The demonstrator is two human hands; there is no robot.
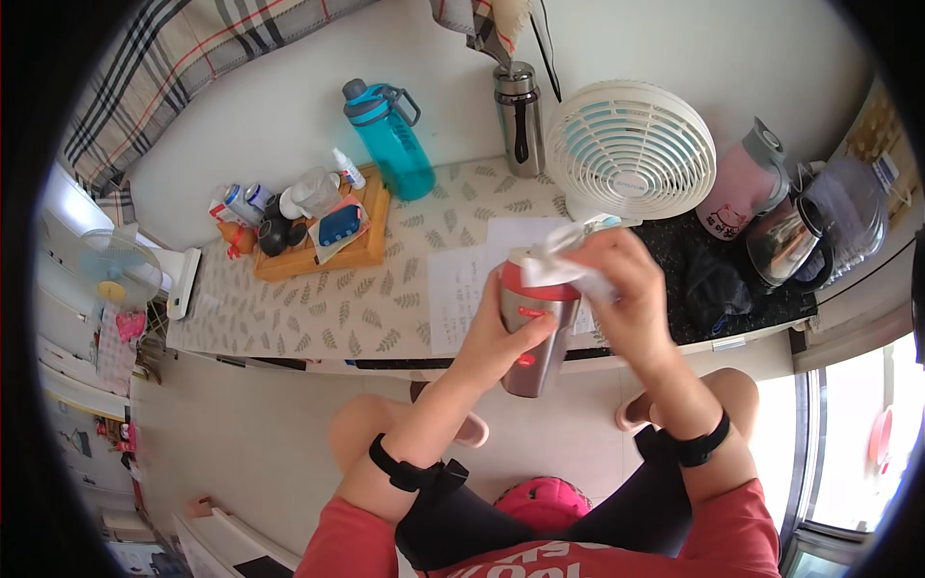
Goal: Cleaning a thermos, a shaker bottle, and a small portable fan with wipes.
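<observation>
A metal tumbler (535,368) with a red collar is tilted in front of me, beyond the counter's front edge. My left hand (498,325) grips its side, thumb across the front. Over the tumbler's top, my right hand (625,282) pinches a crumpled white tissue (553,267), which lies against the rim; its edges are blurred. Behind the hands, sheets of paper (452,296) with handwriting lie on the leaf-patterned cover (311,318).
A white fan (632,155) stands behind my right hand. Left of it are a steel flask (520,130) and a blue bottle (394,144). A wooden tray (289,271) holds small items. At right are a pink jug (741,188) and a metal kettle (780,246).
</observation>
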